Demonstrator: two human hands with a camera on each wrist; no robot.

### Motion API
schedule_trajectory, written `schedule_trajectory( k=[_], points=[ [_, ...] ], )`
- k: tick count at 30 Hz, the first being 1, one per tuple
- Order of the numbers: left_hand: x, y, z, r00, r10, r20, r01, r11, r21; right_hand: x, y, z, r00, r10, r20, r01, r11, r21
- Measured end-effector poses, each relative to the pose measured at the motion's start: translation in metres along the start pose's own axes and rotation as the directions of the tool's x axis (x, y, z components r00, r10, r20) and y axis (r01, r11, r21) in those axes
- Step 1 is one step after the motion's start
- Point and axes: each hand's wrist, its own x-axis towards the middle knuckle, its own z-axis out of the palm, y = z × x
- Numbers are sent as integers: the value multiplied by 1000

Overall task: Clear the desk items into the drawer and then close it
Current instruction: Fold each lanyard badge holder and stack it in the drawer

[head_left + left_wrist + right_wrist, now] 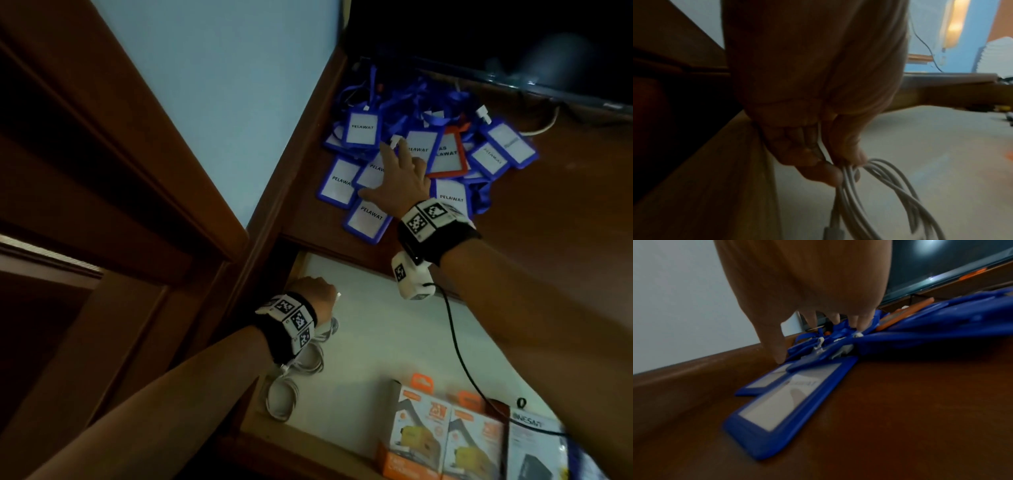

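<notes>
Several blue badge holders (363, 128) marked PELAWAT, plus an orange one (447, 154), lie in a heap with blue lanyards on the brown desk (565, 205). My right hand (397, 171) is spread flat over the heap with straight fingers. In the right wrist view its thumb tip (780, 359) touches a badge (789, 402), and the fingertips reach the lanyard clips. Below, the drawer (376, 325) stands open. Inside its far left corner my left hand (313, 287) pinches a coiled white cable (301, 363); thumb and fingers (830, 175) grip the strands (890, 186).
Two orange-and-white boxes (421, 431) and a dark packet (534, 448) stand at the drawer's front right. A dark screen (496, 41) sits behind the badges. A white cord (544, 127) lies under it. The wall borders the desk's left edge.
</notes>
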Motion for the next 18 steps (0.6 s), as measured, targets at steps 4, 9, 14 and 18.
schedule_trajectory(
  k=[4,9,14,18],
  points=[
    [4,0,3,999,15,33,-18,994,109,2,2,11,1000,-4,-17,2,996,-87],
    [4,4,8,997,-23,-69,32,991,130,0,-3,12,994,-64,-90,42,974,-222],
    [-3,5,30,994,-8,-108,21,992,123,-11,-6,5,975,-176,-138,126,941,-316],
    [-8,13,51,978,193,80,-204,966,161,-23,-5,-7,945,-234,-229,195,964,-182]
  ],
)
